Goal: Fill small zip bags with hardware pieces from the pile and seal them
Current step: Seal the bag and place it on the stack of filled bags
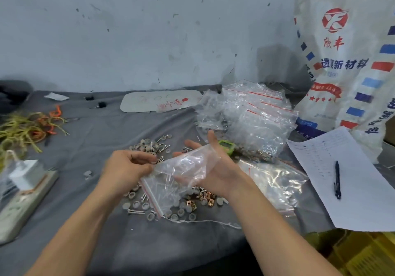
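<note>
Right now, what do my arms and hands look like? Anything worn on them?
Both forearms are bare to the frame's edge: no sleeves show. The left hand and right hand wear no gloves, and no watch, ring or bracelet is visible.

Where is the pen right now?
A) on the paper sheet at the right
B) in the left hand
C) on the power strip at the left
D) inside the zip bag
A: the pen lies flat on the paper sheet at the right side of the table, with neither hand touching it.
</note>
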Tool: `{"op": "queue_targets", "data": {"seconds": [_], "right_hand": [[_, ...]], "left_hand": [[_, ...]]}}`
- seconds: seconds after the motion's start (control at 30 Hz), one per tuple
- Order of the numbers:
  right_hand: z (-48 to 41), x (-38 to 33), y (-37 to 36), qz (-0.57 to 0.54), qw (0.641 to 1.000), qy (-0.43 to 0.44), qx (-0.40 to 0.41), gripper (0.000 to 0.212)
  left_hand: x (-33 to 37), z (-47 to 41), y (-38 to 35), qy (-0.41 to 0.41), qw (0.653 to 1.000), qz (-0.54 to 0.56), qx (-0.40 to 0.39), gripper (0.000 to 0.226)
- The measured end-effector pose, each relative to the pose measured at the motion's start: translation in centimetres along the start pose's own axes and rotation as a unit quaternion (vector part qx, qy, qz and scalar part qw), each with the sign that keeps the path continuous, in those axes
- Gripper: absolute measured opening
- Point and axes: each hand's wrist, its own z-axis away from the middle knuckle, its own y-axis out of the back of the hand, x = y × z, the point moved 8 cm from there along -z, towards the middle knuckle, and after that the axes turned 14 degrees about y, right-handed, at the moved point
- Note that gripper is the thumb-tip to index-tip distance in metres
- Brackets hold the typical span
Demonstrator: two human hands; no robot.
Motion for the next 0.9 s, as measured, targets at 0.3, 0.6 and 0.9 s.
{"op": "queue_targets", "data": {"seconds": [0.3,0.6,0.9], "right_hand": [[-3.2,-4.5,5.4,0.436,0.877,0.117,0.162,0.028],[-1.7,-16.4,17.4,0.843,0.505,0.075,0.171,0.09],[1.7,-16.3,18.8,0.811,0.519,0.184,0.198,0.083]], "left_hand": [[-2.1,-1.7,-0.4,0.025,0.994,0.098,-0.03,0.026],[-3.1,-3.0,-0.1,0.029,0.999,0.04,0.004,0.022],[-2.9,-2.5,-0.7,0.012,0.999,0.025,0.018,0.029]]}}
